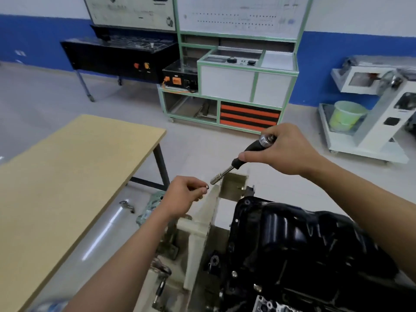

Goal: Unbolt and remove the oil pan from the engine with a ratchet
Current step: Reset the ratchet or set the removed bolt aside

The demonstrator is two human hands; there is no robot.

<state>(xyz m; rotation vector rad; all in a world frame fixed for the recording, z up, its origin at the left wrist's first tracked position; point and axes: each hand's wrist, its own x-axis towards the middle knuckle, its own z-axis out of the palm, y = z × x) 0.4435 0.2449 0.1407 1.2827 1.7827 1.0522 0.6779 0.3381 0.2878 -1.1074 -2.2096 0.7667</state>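
The right hand (286,149) grips the ratchet (248,152); the left hand (182,194) pinches a bolt (207,187). The pan (292,233) looks heavy, stiff and probably oily, so I'd take it by both rims.

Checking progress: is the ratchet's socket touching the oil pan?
Apart. Head view shows the socket held clear of the oil pan, with pale stand visible between them.

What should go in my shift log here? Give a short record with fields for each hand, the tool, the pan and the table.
left hand: pinches a small metal piece, likely a bolt
right hand: grips the ratchet by its black handle
ratchet: raised, socket end near the left hand, off the pan
oil pan: black, in place, rim bolts visible
table: tan top, at left
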